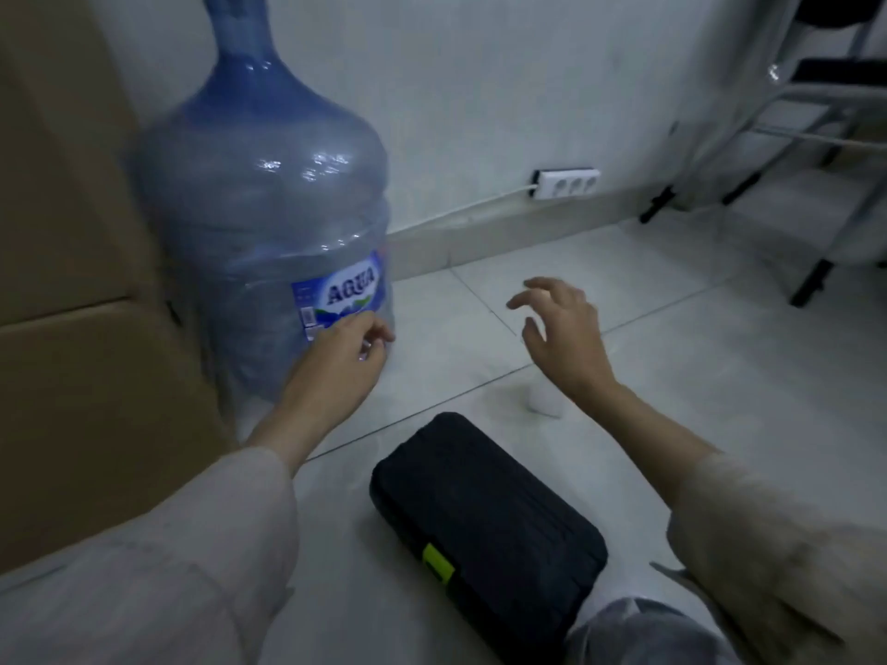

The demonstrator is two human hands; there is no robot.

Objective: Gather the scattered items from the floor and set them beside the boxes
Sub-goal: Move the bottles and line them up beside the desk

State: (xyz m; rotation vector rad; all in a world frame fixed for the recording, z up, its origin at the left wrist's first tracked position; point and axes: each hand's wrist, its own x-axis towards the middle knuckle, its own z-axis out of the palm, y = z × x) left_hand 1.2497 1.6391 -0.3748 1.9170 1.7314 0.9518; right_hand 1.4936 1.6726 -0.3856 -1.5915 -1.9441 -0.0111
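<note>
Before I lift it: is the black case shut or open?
Shut. The black case lies flat on the floor, halves together, green latch across the seam.

A pale tiled floor is bounded by a white wall; a power strip is seen at the skirting, a folding chair at right.

A large blue translucent water jug labelled "AGUA" stood upright on the floor, directly beside the stacked cardboard boxes and touching or nearly touching them. A black ribbed plastic case with a lime-green latch lay flat on the floor, near the jug and farther from the boxes than the jug was. A small white object, too blurred to identify, sat on the floor beyond the case, well apart from the boxes.
</note>
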